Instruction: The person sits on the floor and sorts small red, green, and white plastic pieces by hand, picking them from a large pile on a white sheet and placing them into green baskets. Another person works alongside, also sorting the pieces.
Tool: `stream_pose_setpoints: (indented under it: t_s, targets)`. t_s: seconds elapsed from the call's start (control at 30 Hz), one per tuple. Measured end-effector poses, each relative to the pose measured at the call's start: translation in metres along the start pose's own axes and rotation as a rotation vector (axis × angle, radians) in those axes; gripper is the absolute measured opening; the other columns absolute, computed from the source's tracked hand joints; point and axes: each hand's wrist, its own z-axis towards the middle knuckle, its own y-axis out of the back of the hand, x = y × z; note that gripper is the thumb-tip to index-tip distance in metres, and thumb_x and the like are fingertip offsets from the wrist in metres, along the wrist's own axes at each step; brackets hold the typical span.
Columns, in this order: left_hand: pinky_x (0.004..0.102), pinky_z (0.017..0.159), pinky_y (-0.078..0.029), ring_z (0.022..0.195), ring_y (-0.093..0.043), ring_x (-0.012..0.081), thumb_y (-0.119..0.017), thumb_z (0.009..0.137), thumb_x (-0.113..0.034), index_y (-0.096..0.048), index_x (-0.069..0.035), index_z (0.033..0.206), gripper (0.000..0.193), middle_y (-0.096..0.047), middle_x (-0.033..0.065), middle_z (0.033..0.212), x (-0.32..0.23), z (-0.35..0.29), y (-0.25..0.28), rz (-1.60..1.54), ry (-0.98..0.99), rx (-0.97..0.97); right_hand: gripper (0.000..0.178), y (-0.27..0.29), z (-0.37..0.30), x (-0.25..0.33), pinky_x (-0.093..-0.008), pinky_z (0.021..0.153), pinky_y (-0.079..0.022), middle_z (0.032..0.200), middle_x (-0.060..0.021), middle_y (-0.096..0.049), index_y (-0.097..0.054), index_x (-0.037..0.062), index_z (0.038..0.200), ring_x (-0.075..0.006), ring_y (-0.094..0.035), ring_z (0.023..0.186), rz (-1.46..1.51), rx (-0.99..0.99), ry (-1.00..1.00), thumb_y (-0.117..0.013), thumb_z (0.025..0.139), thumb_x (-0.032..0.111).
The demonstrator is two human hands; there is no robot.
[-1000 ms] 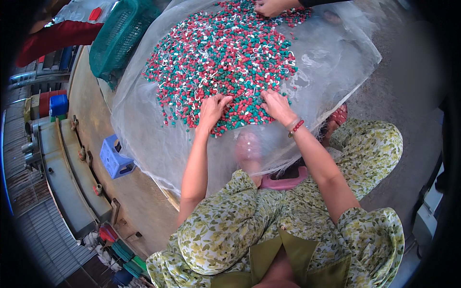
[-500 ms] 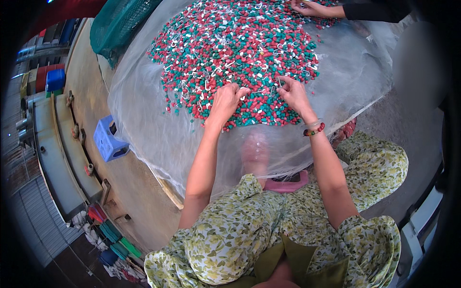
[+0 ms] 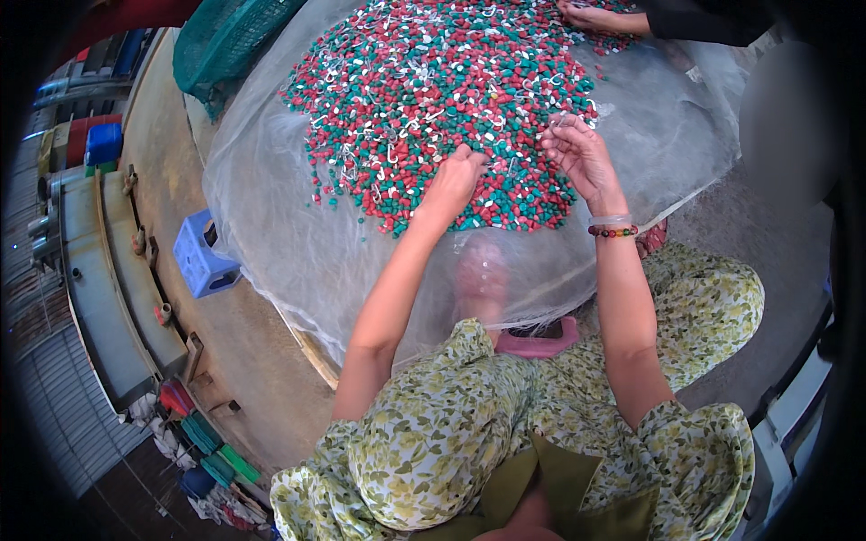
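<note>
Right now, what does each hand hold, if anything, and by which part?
The right hand seems to pinch a small translucent piece; by which part cannot be told. The left hand is at the pellet pile; whether it holds anything is unclear.

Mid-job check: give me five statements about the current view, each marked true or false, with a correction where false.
1. The left hand is over the pile of small pieces. True.
2. The beaded bracelet is on the left wrist. False: it is on the wrist of the right hand.
3. The blue stool is left of the plastic sheet. True.
4. The pile is all white. False: it mixes red, green and white.
5. The sleeve at upper right is black. True.
</note>
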Motion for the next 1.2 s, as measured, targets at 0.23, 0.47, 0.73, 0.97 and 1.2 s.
stream_pose_setpoints:
  t_s: [0.23, 0.47, 0.73, 0.97, 1.2]
  targets:
    - [0.0414, 0.071, -0.051, 0.086, -0.061, 0.0334, -0.061, 0.084, -0.009, -0.063, 0.001, 0.091, 0.012, -0.058, 0.0172, 0.09, 0.017, 0.01, -0.002, 0.024, 0.063, -0.079, 0.007, 0.016, 0.001, -0.017, -0.0263, 0.062, -0.053, 0.088, -0.0096, -0.064, -0.056, 0.002, 0.094, -0.0173, -0.066, 0.076, -0.138, 0.018, -0.073, -0.057, 0.088, 0.006]
    - [0.0293, 0.071, -0.047, 0.088, -0.055, 0.0209, -0.057, 0.09, -0.019, -0.056, 0.001, 0.1, 0.022, -0.057, 0.0113, 0.097, 0.024, -0.02, 0.096, -1.871, 0.325, -0.213, 0.038, 0.005, 0.011, -0.065, -0.0436, 0.071, -0.05, 0.079, -0.0198, -0.066, -0.061, -0.0037, 0.084, -0.0357, -0.065, 0.079, -1.477, -0.103, 0.157, -0.072, 0.079, 0.032]
    - [0.0263, 0.053, -0.041, 0.072, -0.051, 0.0181, -0.055, 0.087, -0.016, -0.055, -0.002, 0.094, 0.015, -0.055, 0.0089, 0.088, 0.042, -0.057, 0.138, -1.687, 0.382, -0.365, 0.015, -0.015, 0.01, -0.068, -0.0355, 0.057, -0.049, 0.07, -0.011, -0.064, -0.064, -0.0017, 0.087, -0.025, -0.064, 0.068, -1.204, 0.065, 0.093, -0.063, 0.082, 0.013]
    - [0.0357, 0.058, -0.048, 0.064, -0.063, 0.0184, -0.075, 0.079, -0.033, -0.069, 0.0, 0.078, 0.034, -0.065, 0.0106, 0.065, 0.093, -0.121, 0.087, -0.125, 0.834, -0.22, 0.011, -0.024, 0.002, -0.04, -0.0169, 0.046, -0.033, 0.078, 0.0023, -0.059, -0.064, 0.0047, 0.096, -0.002, -0.046, 0.058, -0.371, 0.136, -0.171, -0.059, 0.09, 0.013]
    - [0.0412, 0.067, -0.05, 0.075, -0.069, 0.0308, -0.07, 0.081, -0.023, -0.069, 0.001, 0.085, 0.024, -0.068, 0.0195, 0.076, 0.068, -0.087, 0.058, -0.182, 0.678, -0.279, 0.013, -0.029, -0.007, -0.056, -0.0191, 0.049, -0.04, 0.08, -0.0014, -0.06, -0.061, 0.0046, 0.101, -0.0078, -0.054, 0.065, 0.24, 0.185, -0.353, -0.06, 0.092, 0.014]
